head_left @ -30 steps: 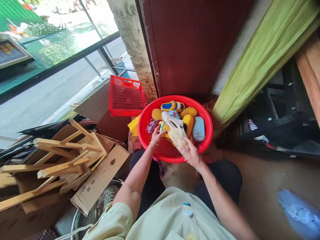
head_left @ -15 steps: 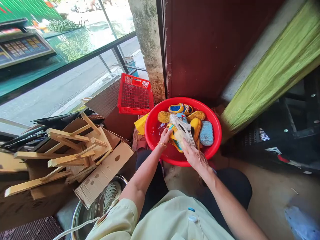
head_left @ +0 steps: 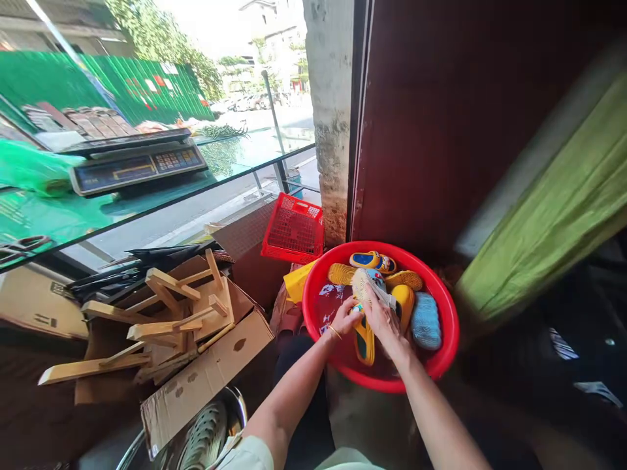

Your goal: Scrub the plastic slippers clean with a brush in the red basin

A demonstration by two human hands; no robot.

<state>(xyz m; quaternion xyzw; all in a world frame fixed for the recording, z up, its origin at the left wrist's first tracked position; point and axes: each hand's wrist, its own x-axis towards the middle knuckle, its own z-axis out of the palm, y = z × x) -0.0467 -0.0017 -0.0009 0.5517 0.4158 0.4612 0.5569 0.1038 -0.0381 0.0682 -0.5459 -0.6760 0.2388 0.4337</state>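
Note:
A white shoe (head_left: 390, 299) with openings in its side lies tilted over the other footwear in a red basin (head_left: 453, 326). My left hand (head_left: 345, 317) is closed at the near left edge of this shoe, its fingertips partly hidden. Across the shoe's top lies my right hand (head_left: 385, 323), fingers bent over a pale, blurred thing that I cannot make out clearly. Around them are a yellow clog (head_left: 404, 305), a blue-lined yellow slipper (head_left: 373, 261), yellow soles (head_left: 341, 274) and a light blue ribbed sole (head_left: 426, 320). Shallow water shows at the basin's left.
A red plastic crate (head_left: 294, 228) stands behind the basin, with a yellow sheet (head_left: 298, 282) beside it. Wooden stools (head_left: 196, 307) and cardboard (head_left: 215, 378) are piled at left. A metal basin (head_left: 240, 405) holds a pale shoe (head_left: 203, 434). A green curtain (head_left: 543, 215) hangs at right.
The view has tilted up and left, so the basin sits lower and farther right. My right hand has moved up along the white shoe; my left hand stays at its edge.

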